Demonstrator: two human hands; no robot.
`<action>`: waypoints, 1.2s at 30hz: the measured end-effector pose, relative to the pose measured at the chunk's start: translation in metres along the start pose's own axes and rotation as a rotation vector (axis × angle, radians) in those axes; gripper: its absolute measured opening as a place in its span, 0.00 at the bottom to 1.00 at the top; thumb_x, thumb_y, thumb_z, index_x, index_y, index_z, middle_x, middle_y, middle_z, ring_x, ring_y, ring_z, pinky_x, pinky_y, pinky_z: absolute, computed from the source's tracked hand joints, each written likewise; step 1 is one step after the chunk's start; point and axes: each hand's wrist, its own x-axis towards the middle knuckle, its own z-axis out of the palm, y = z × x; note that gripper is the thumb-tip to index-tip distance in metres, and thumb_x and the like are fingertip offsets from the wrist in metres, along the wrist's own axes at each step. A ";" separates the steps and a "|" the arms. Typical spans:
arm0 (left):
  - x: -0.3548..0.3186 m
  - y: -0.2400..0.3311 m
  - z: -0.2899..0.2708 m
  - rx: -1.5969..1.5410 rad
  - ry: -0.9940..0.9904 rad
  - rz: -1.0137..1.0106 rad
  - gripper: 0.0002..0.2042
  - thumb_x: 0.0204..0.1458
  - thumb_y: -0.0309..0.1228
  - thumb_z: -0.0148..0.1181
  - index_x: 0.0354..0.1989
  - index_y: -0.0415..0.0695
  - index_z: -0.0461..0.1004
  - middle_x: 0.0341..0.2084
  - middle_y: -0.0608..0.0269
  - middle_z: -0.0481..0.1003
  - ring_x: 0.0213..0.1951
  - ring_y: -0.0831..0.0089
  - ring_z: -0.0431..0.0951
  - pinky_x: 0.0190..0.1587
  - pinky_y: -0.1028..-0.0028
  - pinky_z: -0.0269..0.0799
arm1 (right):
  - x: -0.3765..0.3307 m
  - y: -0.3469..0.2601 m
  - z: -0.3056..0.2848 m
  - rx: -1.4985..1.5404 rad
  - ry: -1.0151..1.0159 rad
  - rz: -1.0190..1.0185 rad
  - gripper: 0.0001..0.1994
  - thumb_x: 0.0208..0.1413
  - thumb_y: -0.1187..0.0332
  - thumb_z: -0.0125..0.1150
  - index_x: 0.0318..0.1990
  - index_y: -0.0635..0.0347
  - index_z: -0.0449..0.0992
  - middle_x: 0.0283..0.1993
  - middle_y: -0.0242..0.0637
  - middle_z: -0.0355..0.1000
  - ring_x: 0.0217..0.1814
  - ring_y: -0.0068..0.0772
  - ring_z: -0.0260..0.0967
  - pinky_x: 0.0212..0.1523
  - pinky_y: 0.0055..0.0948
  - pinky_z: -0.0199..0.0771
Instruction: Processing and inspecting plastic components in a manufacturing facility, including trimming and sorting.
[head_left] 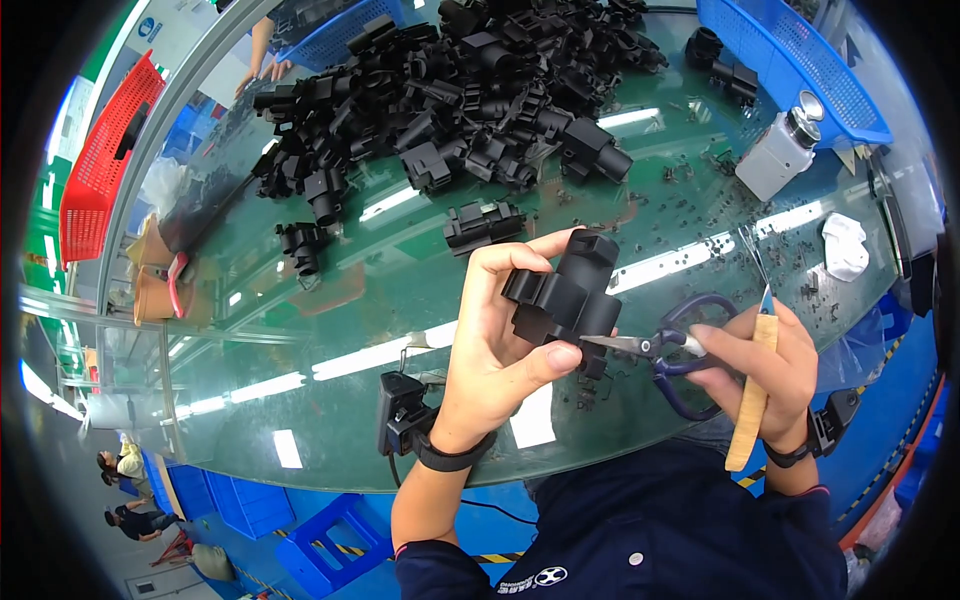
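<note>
My left hand (500, 335) is closed round a black moulded plastic part (565, 290) with stepped, tubular sections, holding it up over the green tabletop. My right hand (765, 365) grips a pair of scissors (665, 350) with dark blue loop handles. Their pointed tip meets or overlaps the lower edge of the part, near my left thumb. Also held in my right hand is a slim tool (755, 400) with a tan handle and a thin metal end, pointing away from me. Small black scraps (590, 385) lie on the table beneath the part.
A big heap of similar black parts (470, 90) covers the far table (400, 290). At the right stand a blue basket (800, 75), a silver bottle-like container (780, 155) and a crumpled white wad (845, 247). Scraps (700, 220) are strewn nearby. Another person's hand (262, 70) shows far left.
</note>
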 end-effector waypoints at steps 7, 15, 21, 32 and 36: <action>-0.001 0.006 0.006 -0.079 0.024 -0.045 0.32 0.38 0.42 0.66 0.46 0.44 0.54 0.49 0.38 0.58 0.37 0.52 0.74 0.33 0.60 0.77 | -0.010 0.014 0.004 -0.008 0.087 0.485 0.12 0.36 0.75 0.67 0.32 0.64 0.74 0.20 0.37 0.67 0.20 0.33 0.64 0.22 0.26 0.61; -0.003 0.007 0.010 0.030 0.022 -0.063 0.34 0.33 0.46 0.69 0.44 0.43 0.55 0.50 0.38 0.59 0.39 0.55 0.73 0.33 0.63 0.76 | 0.011 -0.006 0.014 0.187 0.153 0.195 0.11 0.35 0.77 0.65 0.31 0.61 0.76 0.23 0.37 0.70 0.23 0.34 0.66 0.26 0.28 0.64; -0.001 0.003 0.003 0.064 -0.126 -0.018 0.32 0.33 0.29 0.70 0.45 0.44 0.56 0.51 0.48 0.58 0.52 0.65 0.64 0.48 0.71 0.68 | 0.028 -0.018 0.025 0.262 0.125 0.046 0.13 0.33 0.76 0.67 0.32 0.57 0.76 0.21 0.30 0.68 0.23 0.27 0.66 0.25 0.24 0.61; -0.004 -0.004 -0.002 0.190 -0.141 0.010 0.33 0.29 0.30 0.73 0.45 0.44 0.59 0.50 0.54 0.60 0.54 0.66 0.61 0.53 0.71 0.59 | 0.027 -0.015 0.031 0.452 0.144 0.282 0.06 0.43 0.78 0.59 0.30 0.62 0.72 0.22 0.32 0.68 0.22 0.21 0.66 0.26 0.20 0.64; -0.002 -0.002 -0.002 0.227 -0.167 0.047 0.35 0.28 0.30 0.73 0.47 0.43 0.58 0.50 0.54 0.59 0.54 0.67 0.61 0.53 0.71 0.59 | 0.019 -0.001 0.029 0.809 0.256 0.598 0.04 0.53 0.73 0.52 0.32 0.65 0.69 0.24 0.33 0.68 0.21 0.15 0.63 0.24 0.15 0.64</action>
